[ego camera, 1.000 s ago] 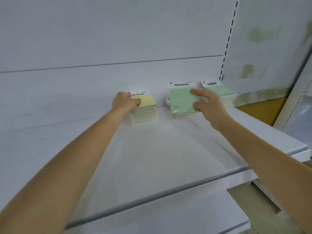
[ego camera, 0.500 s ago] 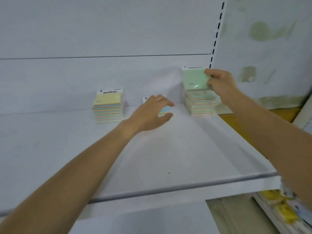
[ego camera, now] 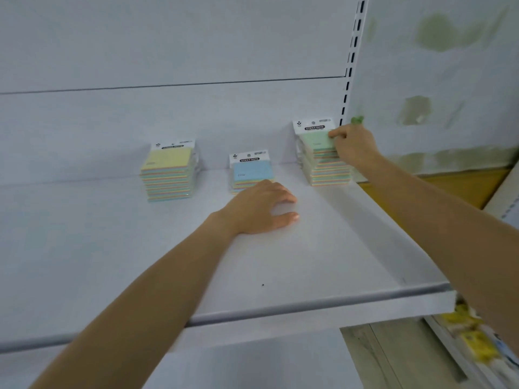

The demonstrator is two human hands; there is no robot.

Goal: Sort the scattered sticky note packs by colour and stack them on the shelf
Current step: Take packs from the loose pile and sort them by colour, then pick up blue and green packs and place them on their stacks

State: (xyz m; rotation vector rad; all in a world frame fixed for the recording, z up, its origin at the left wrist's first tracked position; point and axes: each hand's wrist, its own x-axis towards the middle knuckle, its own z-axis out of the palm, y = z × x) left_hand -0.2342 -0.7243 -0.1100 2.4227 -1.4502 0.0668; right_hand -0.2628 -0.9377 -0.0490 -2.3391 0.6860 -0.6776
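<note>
Three stacks of sticky note packs stand at the back of the white shelf (ego camera: 309, 276). The yellow-topped stack (ego camera: 168, 172) is on the left, a low blue-topped stack (ego camera: 251, 171) in the middle, and a tall green-topped stack (ego camera: 320, 155) on the right by the upright. My right hand (ego camera: 354, 147) rests on the top green pack, thumb on its face and fingers along its right side. My left hand (ego camera: 264, 209) lies palm down on the shelf just in front of the blue stack, fingers apart, holding nothing.
A slotted metal upright (ego camera: 351, 60) borders the shelf on the right. Beyond it is a stained wall (ego camera: 449, 80) and a yellow-brown surface (ego camera: 460, 186). Blurred yellow packs (ego camera: 474, 343) lie on a lower shelf at the bottom right.
My right hand has lowered the green pack onto the green stack. My left hand has drawn back from the blue pack and now lies flat on the shelf. The view moved closer.
</note>
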